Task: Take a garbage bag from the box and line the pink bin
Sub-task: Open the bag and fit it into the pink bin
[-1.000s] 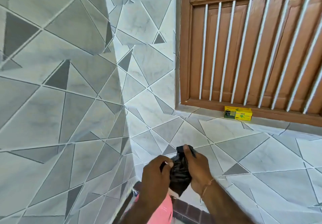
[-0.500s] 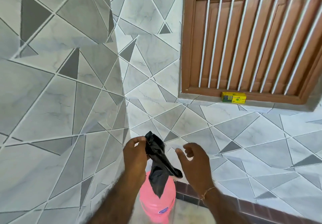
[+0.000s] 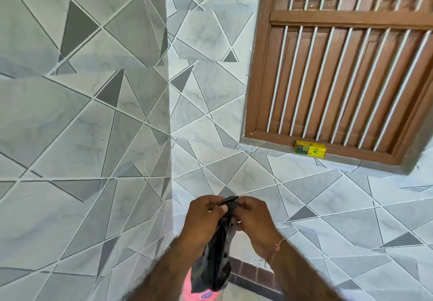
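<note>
Both hands meet at lower centre of the frame. The left hand (image 3: 203, 218) and the right hand (image 3: 254, 218) each pinch the top edge of the black garbage bag (image 3: 219, 261), which hangs down over the pink bin (image 3: 199, 292) at the bottom edge. The yellow box (image 3: 310, 149) rests on the window sill, right of centre.

- The yellow-and-green box (image 3: 310, 149) on the window sill, well above and right of the fingers (image 3: 220, 207), carries red print, too blurred to read.
- The pink bin (image 3: 201, 292) has a small illegible mark.
</note>
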The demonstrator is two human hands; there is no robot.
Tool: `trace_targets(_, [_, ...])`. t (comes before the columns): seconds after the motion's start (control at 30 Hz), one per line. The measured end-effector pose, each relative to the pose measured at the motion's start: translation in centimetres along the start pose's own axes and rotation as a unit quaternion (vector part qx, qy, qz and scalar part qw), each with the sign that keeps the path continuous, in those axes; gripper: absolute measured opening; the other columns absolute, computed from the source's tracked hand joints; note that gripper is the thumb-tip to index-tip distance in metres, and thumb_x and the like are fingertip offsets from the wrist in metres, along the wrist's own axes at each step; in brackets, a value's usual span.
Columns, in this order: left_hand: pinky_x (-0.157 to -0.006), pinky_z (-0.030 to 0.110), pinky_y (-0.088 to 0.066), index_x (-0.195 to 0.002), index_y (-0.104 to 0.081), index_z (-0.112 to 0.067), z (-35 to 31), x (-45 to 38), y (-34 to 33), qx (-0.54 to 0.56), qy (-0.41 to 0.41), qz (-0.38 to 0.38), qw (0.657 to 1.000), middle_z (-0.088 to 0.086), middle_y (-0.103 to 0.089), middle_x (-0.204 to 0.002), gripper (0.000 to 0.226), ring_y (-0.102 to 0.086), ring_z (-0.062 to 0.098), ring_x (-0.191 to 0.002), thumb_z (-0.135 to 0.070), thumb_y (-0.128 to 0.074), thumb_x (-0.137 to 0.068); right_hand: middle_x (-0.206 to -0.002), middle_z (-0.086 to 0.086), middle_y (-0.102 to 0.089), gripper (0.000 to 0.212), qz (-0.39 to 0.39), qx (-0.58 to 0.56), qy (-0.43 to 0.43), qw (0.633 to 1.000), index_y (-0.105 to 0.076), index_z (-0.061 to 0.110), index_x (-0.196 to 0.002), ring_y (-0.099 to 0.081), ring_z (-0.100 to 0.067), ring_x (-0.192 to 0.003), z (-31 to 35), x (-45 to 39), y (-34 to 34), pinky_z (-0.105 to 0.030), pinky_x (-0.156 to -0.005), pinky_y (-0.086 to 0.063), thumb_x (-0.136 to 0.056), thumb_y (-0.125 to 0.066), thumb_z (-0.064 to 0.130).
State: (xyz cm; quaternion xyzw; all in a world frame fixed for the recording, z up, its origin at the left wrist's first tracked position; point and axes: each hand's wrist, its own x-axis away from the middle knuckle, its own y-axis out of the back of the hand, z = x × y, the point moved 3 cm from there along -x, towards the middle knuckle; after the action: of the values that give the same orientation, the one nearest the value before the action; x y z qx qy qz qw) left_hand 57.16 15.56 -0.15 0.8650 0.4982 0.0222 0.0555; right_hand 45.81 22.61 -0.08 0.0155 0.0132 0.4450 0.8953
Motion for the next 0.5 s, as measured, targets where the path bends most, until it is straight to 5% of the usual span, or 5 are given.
trace_targets(0.1, [-0.06,0.009,-0.05,-0.091,-0.072,-0.02,-0.2,0.4,-0.4,-0.001,-0.005,-0.049,0.999,-0.002,-0.075,-0.086,0.015,-0.07,0.007,-0.074,-0.011,-0.06,-0.089,-0.067,-0.009,-0.062,0.019,0.013,-0.094,-0.073,0.993,-0.07,0.005,-0.084,-0.055,-0.014,-0.054,0.0,0.3,0.4,-0.023,-0.048,-0.044,-0.092,-0.064,0.021])
trace_targets(0.17, [-0.061,0.013,-0.052,-0.092,-0.071,-0.018,-0.1,0.6,-0.6,0.006,0.016,-0.07,0.997,0.001,-0.075,-0.085,0.017,-0.07,0.012,-0.076,-0.008,-0.057,-0.088,-0.068,-0.004,-0.065,0.027,0.032,-0.097,-0.07,0.992,-0.074,0.009,-0.083,-0.057,-0.015,-0.06,0.0,0.6,0.8,-0.024,-0.051,-0.046,-0.088,-0.068,0.035])
trace_targets(0.3, [-0.071,0.036,-0.059,-0.097,-0.069,-0.018,0.3,0.9,-1.7,0.056,0.059,-0.014,0.997,0.008,-0.077,-0.085,0.031,-0.074,0.023,-0.078,0.002,-0.053,-0.081,-0.057,0.008,-0.066,0.015,0.013,0.058,0.054,0.997,-0.075,0.022,-0.062,-0.06,-0.012,-0.057,0.0,1.1,1.3,-0.026,-0.057,-0.05,-0.075,-0.08,0.016])
trace_targets(0.4, [-0.078,0.041,-0.059,-0.1,-0.069,-0.02,0.4,1.3,-2.4,0.04,0.044,-0.007,0.998,0.011,-0.076,-0.087,0.034,-0.073,0.024,-0.079,0.004,-0.052,-0.083,-0.049,0.005,-0.053,0.034,-0.053,0.083,0.064,0.993,-0.061,0.018,-0.048,-0.048,-0.016,-0.053,-0.6,0.7,1.9,-0.03,-0.059,-0.041,-0.078,-0.073,0.01])
trace_targets(0.5, [-0.067,0.033,-0.059,-0.091,-0.069,-0.024,0.2,1.4,-2.3,0.03,0.035,-0.059,0.997,0.004,-0.074,-0.076,0.027,-0.071,0.016,-0.07,0.0,-0.061,-0.082,-0.051,-0.002,-0.051,0.038,-0.044,0.036,0.027,0.998,-0.055,0.017,-0.048,-0.045,-0.019,-0.055,-1.3,0.6,2.8,-0.031,-0.056,-0.04,-0.081,-0.072,0.013])
